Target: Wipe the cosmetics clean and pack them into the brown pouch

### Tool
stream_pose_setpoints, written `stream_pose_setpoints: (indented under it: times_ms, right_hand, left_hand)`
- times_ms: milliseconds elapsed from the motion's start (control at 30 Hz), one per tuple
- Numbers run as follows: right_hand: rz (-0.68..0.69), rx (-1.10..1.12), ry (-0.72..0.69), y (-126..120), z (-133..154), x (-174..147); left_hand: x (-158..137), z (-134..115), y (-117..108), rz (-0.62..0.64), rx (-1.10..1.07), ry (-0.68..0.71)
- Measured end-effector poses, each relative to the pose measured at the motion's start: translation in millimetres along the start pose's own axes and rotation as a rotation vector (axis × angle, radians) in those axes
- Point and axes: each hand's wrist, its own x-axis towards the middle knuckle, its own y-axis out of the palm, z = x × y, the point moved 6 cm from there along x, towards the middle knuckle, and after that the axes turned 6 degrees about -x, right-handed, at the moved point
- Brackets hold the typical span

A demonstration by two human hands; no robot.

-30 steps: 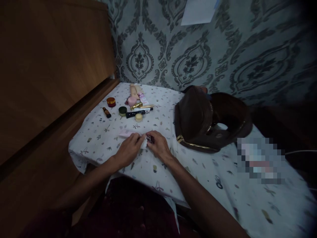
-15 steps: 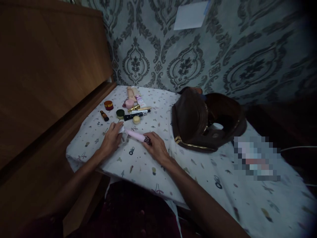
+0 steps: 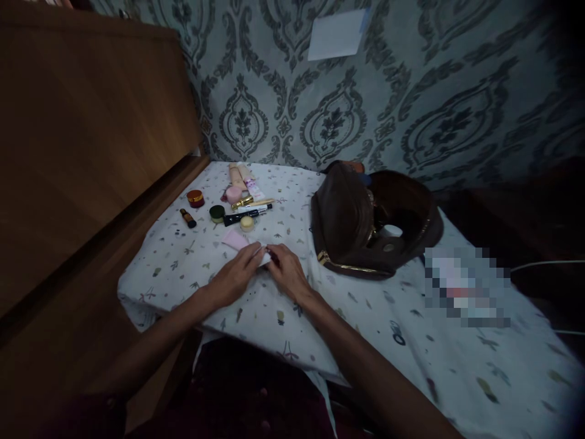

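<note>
A pale pink squeeze tube [image 3: 235,239] with a dark cap is held low over the patterned cloth, its flat end pointing left. My right hand [image 3: 289,271] is closed around its cap end, and the fingers hide most of the cap. My left hand [image 3: 235,274] presses a white tissue [image 3: 265,259] onto the tube near the cap, fingers closed. Just beyond the tube are a small cream-coloured jar [image 3: 247,224], a black slim tube [image 3: 237,217] and a jar with a dark green lid [image 3: 217,213].
An open brown bag [image 3: 342,225] stands on the right of the cloth-covered table [image 3: 365,329]. Farther back lie a pink round jar [image 3: 234,194], beige tubes [image 3: 236,175], a red jar [image 3: 195,198] and a small brown bottle [image 3: 187,218]. A wooden cabinet [image 3: 100,110] borders the left.
My left hand has moved right with the tissue, from the tube's flat end to its cap end. The flat end is now uncovered. My right hand stays at the cap.
</note>
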Motion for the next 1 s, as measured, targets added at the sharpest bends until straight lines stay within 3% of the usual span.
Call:
stream_pose_setpoints:
  times_ms: [200, 267, 333, 433, 567, 633, 833, 1000]
  right_hand:
    - [-0.012, 0.000, 0.029, -3, 2, 0]
    - [0.011, -0.015, 0.024, -2, 5, -1]
    - [0.033, -0.021, 0.026, 0, 6, -2]
    - [0.035, -0.026, 0.042, 3, 4, -2]
    - [-0.014, 0.025, 0.060, 1, 1, -2]
    - [-0.027, 0.095, 0.107, -2, -2, -1]
    - [0.088, 0.522, 0.363, 3, -9, 1]
    - [0.152, 0.794, 0.484, 10, -7, 1]
  left_hand:
    - [-1, 70, -30, -0.019, 0.026, -0.214]
    - [-3, 82, -37, -0.037, 0.030, -0.262]
    - [-6, 79, -36, -0.048, 0.029, -0.296]
    - [-8, 51, -21, -0.041, 0.019, -0.308]
    - [-7, 2, 1, 0.001, -0.101, -0.188]
    - [-6, -4, 1, -0.002, -0.152, -0.162]
    - [-6, 49, -37, -0.141, -0.085, -0.328]
    - [-9, 69, -54, -0.328, -0.272, -0.466]
